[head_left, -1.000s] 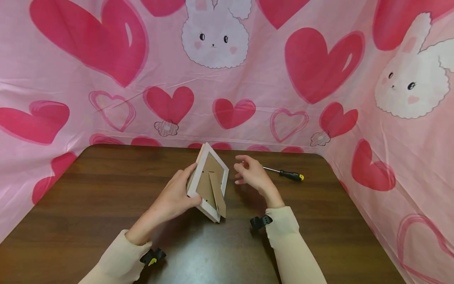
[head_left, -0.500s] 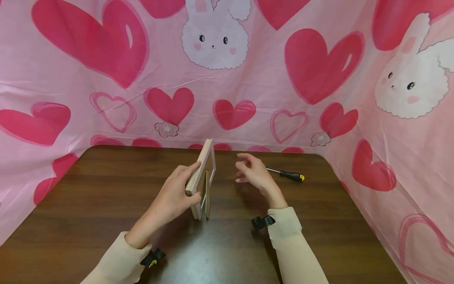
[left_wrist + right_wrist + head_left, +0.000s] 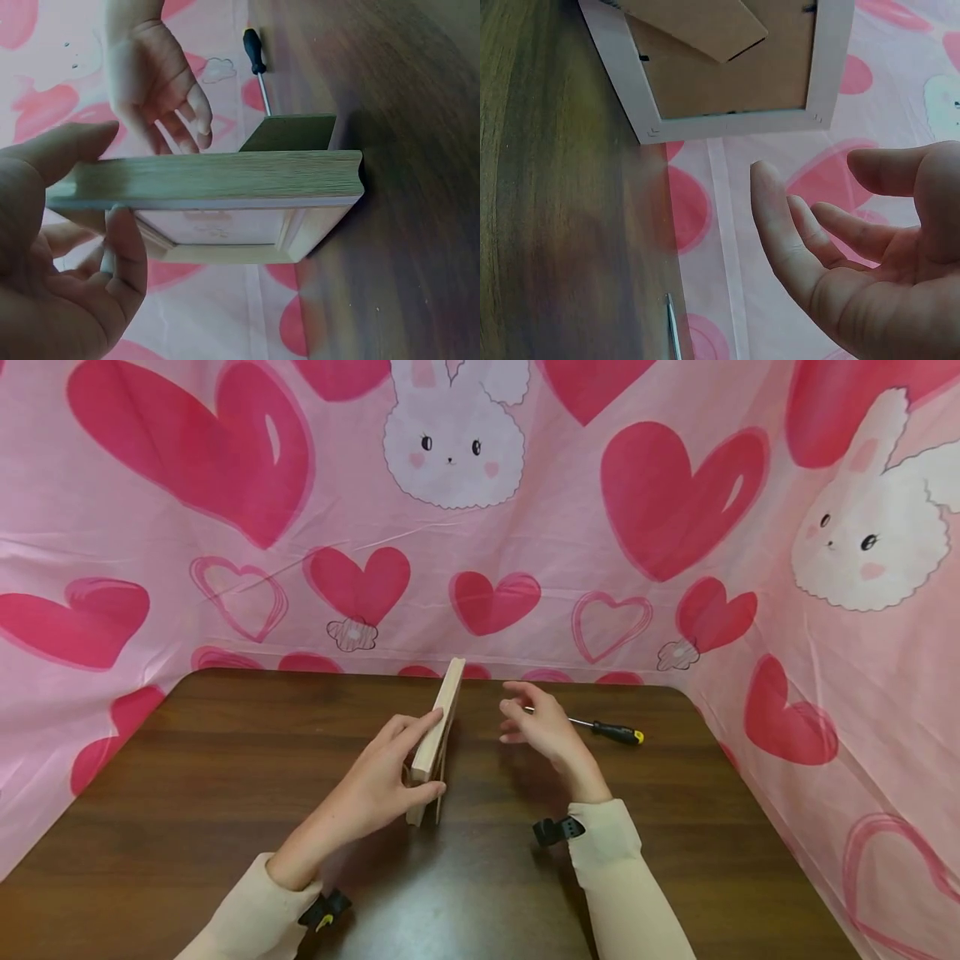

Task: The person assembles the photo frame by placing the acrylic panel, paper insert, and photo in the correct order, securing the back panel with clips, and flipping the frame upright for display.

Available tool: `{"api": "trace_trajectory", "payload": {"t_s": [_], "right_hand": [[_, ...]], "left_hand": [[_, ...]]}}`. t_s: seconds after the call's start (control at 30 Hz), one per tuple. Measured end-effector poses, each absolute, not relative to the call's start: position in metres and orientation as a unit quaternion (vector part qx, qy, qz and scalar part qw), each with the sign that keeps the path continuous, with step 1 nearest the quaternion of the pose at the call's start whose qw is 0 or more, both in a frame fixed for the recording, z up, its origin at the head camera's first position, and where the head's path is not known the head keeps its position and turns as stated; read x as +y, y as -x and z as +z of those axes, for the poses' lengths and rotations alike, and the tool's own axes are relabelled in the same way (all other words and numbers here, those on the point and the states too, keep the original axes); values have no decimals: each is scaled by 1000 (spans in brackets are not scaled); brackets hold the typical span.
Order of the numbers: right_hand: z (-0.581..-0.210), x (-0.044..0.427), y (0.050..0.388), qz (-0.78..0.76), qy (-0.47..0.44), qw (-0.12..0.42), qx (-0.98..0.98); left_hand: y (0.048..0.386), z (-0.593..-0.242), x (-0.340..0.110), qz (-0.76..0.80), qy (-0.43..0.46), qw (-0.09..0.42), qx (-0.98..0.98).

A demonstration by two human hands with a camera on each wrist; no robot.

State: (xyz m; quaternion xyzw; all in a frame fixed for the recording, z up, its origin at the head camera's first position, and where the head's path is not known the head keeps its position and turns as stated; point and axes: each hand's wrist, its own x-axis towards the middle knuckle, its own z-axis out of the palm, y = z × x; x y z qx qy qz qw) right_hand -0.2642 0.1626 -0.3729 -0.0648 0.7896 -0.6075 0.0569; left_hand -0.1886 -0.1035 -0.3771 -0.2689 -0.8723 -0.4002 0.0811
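Observation:
A light wooden picture frame [image 3: 439, 720] stands edge-on on the table, its brown back with the fold-out stand [image 3: 705, 26] facing right. My left hand [image 3: 378, 777] grips its near side edge between thumb and fingers. In the left wrist view the frame's front [image 3: 300, 232] shows in part, and the stand leg [image 3: 296, 133] juts out behind. To the right of the frame, apart from it, my right hand [image 3: 546, 727] hovers with loosely bent fingers and nothing in them. A screwdriver [image 3: 617, 732] with a black and yellow handle lies just beyond that hand, its tip partly hidden.
The dark wood-grain table [image 3: 225, 777] carries these things. A pink cloth [image 3: 525, 527] with hearts and rabbits hangs behind and at the sides of the table. Black straps [image 3: 557, 832] sit at both wrists.
My left hand has turned the picture frame from showing its back at an angle to standing edge-on. The right hand has barely moved, and the screwdriver lies where it was.

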Motion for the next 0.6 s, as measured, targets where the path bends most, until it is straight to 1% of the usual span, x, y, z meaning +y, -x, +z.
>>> {"api": "trace_trajectory", "payload": {"t_s": [0.1, 0.37, 0.6], "right_hand": [[-372, 163, 263, -607, 65, 58, 790], [-370, 163, 263, -613, 69, 53, 785], [-370, 161, 263, -627, 69, 58, 774]], "left_hand": [[188, -379, -101, -417, 276, 67, -863], [186, -381, -94, -409, 268, 72, -869], [185, -382, -90, -415, 267, 59, -868]]}}
